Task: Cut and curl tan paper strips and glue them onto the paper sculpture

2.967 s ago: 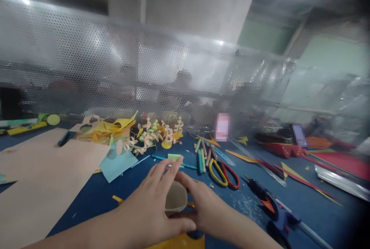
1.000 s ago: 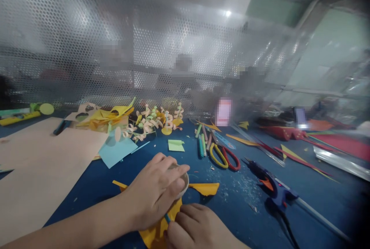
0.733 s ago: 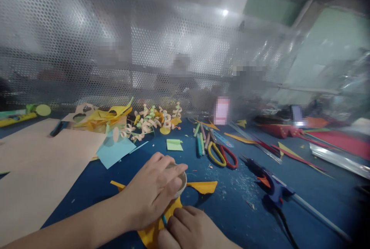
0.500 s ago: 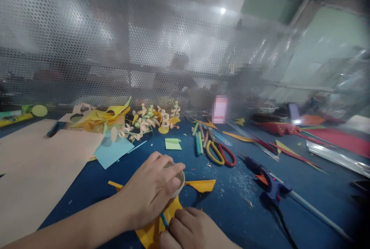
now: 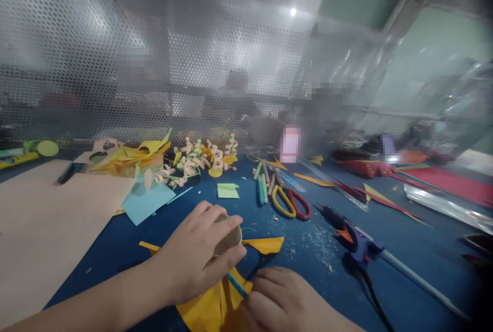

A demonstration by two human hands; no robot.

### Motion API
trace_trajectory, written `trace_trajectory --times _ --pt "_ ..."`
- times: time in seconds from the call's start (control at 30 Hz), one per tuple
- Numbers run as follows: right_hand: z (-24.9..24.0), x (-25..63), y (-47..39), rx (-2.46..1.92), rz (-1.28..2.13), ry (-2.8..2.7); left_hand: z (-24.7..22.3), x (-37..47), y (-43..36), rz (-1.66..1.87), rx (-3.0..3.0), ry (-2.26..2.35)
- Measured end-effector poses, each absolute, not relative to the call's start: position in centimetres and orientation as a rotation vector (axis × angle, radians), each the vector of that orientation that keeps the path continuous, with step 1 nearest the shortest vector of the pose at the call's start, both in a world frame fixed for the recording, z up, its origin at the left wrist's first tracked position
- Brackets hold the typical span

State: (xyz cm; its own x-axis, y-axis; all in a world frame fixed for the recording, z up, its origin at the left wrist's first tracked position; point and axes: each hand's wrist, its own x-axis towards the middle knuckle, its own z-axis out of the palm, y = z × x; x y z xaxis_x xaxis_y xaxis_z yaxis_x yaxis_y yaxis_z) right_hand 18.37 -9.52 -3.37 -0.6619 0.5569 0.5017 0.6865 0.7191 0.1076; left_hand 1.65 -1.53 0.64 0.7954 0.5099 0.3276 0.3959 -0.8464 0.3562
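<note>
Shifted rightward since earlier, the blue pencil (image 5: 236, 286) is gripped in the curled right hand (image 5: 283, 298), while the cup (image 5: 230, 242) is clasped over yellow paper (image 5: 204, 311) by the left hand (image 5: 188, 257), apparently for steadiness.

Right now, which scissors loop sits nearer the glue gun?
The red loop; it lies between the yellow loop and the glue gun.

- I see a pale grey, round, hollow cup (image 5: 231, 241), its open end up, at the yellow-orange paper's middle.
- My view shows the yellow-orange paper (image 5: 202, 311) creased, its flaps spread sideways.
- I make out a thin teal stick (image 5: 236, 286) slanting over it.
</note>
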Motion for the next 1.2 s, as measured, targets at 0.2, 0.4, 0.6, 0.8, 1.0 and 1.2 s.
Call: trace_trajectory --times 0.2,0.4,0.6,0.8,1.0,1.2 --pt "-4.5 19.8 -8.7 -0.996 -0.208 -2.266 0.0 1.8 -1.3 0.630 2.762 0.738" --pt "-5.0 21.0 -8.5 -1.158 0.210 -2.186 -0.3 1.9 -1.2 0.652 2.788 0.729" --pt "-4.3 21.0 -8.0 -1.385 0.780 -1.593 0.1 1.9 -1.3 0.614 2.765 0.725" --pt "-4.0 20.7 -7.4 -1.287 1.008 -1.371 0.6 2.1 -1.4 0.604 2.777 0.738" --pt "-4.4 20.5 -7.6 -1.278 0.983 -1.435 0.6 2.2 -1.3 0.533 2.803 0.747" --pt "-4.9 20.4 -7.5 -1.251 1.007 -1.449 0.7 2.2 -1.4 0.511 2.815 0.747"
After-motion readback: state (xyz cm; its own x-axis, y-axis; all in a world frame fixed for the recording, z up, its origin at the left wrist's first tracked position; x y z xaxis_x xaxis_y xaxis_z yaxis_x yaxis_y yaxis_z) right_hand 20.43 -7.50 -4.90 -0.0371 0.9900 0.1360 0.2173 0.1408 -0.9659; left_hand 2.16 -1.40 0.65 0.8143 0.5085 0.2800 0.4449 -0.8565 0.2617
